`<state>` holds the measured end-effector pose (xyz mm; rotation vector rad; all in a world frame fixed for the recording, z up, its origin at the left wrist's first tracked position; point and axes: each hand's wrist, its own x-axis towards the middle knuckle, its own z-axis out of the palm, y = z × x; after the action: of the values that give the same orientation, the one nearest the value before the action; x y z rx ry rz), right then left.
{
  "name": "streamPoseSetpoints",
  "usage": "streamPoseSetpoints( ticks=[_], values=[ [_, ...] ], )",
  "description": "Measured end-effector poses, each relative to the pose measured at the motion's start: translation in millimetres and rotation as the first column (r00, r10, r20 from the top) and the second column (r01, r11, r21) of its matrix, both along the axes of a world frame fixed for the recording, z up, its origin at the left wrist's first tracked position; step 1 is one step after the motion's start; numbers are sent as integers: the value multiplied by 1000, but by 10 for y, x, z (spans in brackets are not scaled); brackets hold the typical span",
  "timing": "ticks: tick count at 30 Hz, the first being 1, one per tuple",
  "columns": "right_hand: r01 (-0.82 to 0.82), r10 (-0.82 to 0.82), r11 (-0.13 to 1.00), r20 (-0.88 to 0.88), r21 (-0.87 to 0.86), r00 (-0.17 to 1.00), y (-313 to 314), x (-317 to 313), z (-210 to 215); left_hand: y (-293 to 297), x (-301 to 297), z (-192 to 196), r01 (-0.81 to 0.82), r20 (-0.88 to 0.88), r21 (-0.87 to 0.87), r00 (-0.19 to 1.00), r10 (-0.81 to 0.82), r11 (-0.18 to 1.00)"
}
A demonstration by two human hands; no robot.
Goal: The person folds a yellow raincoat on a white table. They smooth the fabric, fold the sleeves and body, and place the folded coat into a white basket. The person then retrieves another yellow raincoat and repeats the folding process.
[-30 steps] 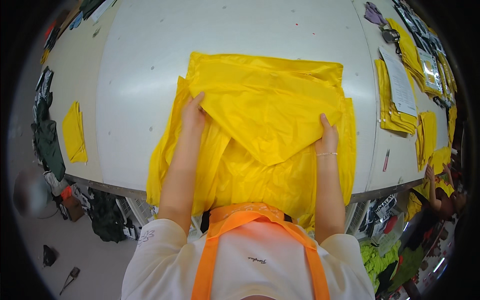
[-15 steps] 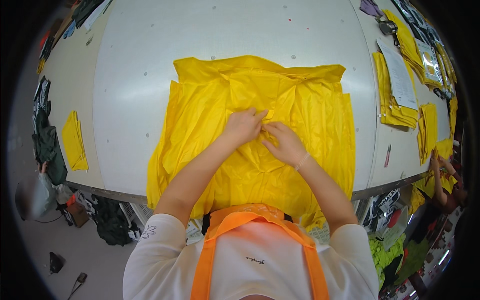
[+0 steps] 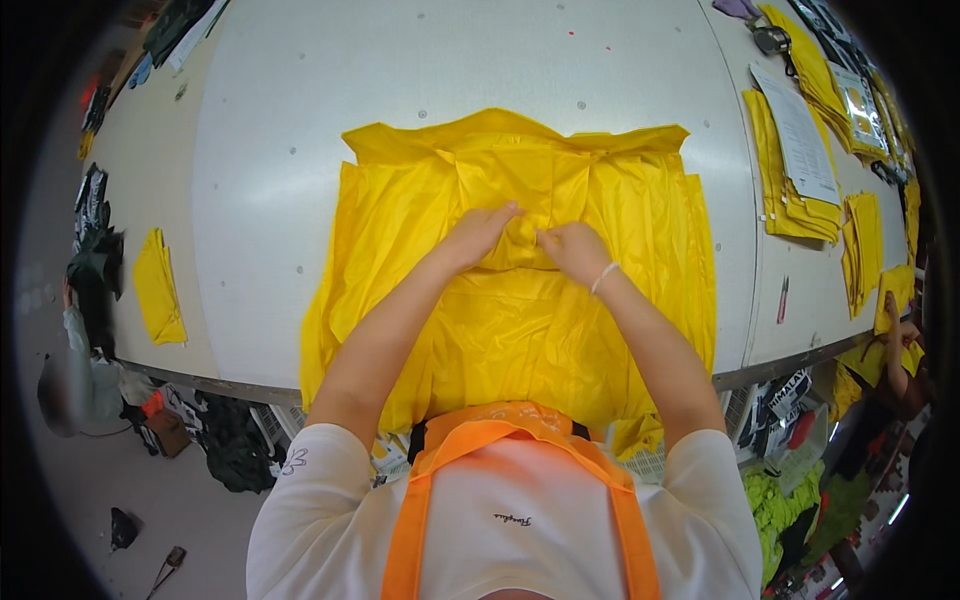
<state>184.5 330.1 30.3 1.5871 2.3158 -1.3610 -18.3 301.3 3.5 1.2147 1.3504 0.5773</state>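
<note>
A yellow garment [image 3: 390,260] of thin, shiny fabric lies spread in front of me, its lower part hanging over the near table edge. My left hand [image 3: 480,236] is closed on a fold at the garment's middle, thumb and finger pinching the fabric. Just to the right, my right hand [image 3: 577,252] is also closed, gripping the same raised fold from its other side. A small puffed bit of fabric bulges between the two hands. The garment's upper edge stands up in a wavy ridge beyond them.
On the right are stacked yellow garments [image 3: 795,215], a paper sheet [image 3: 800,140], a black tape dispenser-like object [image 3: 772,40] and small red snips [image 3: 783,300]. A folded yellow piece [image 3: 158,285] lies left. Another person's hand [image 3: 892,315] touches yellow cloth at far right.
My hands have moved slightly apart, pulling up a fold between them; my right hand's fingers have curled closed. At the far left, a person and dark garments have shifted.
</note>
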Motion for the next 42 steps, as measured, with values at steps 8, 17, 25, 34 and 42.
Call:
streamPoseSetpoints(
  ticks=[8,17,25,34,42],
  values=[
    [31,-16,993,126,-115,992,325,-89,-186,-554,273,172,500,-710,535,703,42,681],
    [-122,224,714,-60,689,973,-314,-37,8,-294,89,6,-36,-149,237,986,74,971],
    [122,-107,984,-116,133,988,79,-171,-28,-266,164,308,424,-610,674,781,132,605],
    [-85,164,759,-64,645,984,-15,-187,-91,110,-86,128,138,-356,199,933,-60,970],
    [48,-42,999,-189,27,981,601,-221,-124,10,120,85,416,-639,614,761,112,671]
  ],
)
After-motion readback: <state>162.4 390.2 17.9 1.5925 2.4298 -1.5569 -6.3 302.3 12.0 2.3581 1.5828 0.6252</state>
